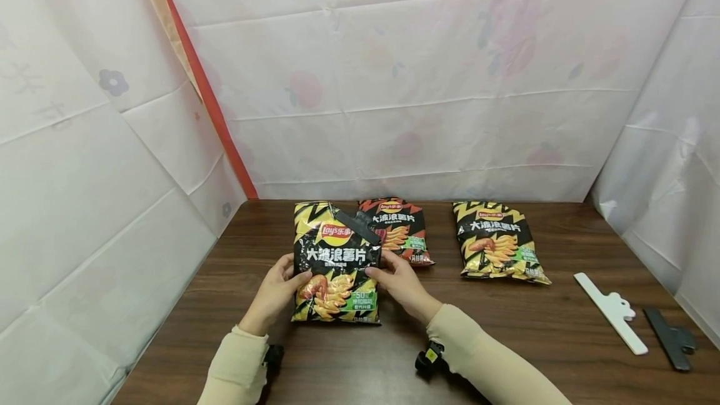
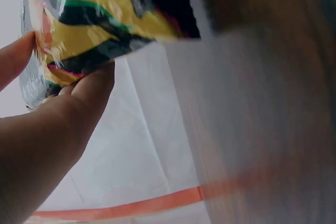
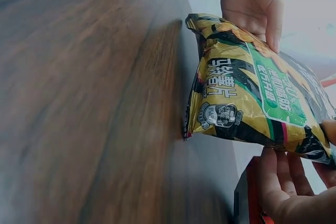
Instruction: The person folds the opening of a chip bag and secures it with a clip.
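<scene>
A black-and-yellow chip bag (image 1: 336, 267) stands upright on the wooden table (image 1: 506, 342), held between both hands. My left hand (image 1: 289, 283) grips its left edge, thumb on the front and fingers behind. My right hand (image 1: 389, 277) grips the right edge the same way. A black clip (image 1: 357, 227) sits slanted across the bag's top. The left wrist view shows the left hand (image 2: 68, 108) under the bag (image 2: 105, 14). In the right wrist view the bag (image 3: 247, 98) lies between the left hand (image 3: 252, 3) and the right hand (image 3: 289, 187).
A red-topped chip bag (image 1: 400, 233) lies just behind the held one. Another yellow chip bag (image 1: 497, 242) lies to the right. A white clip (image 1: 610, 311) and a second black clip (image 1: 672, 337) lie at the table's right edge. White sheets wall in the table.
</scene>
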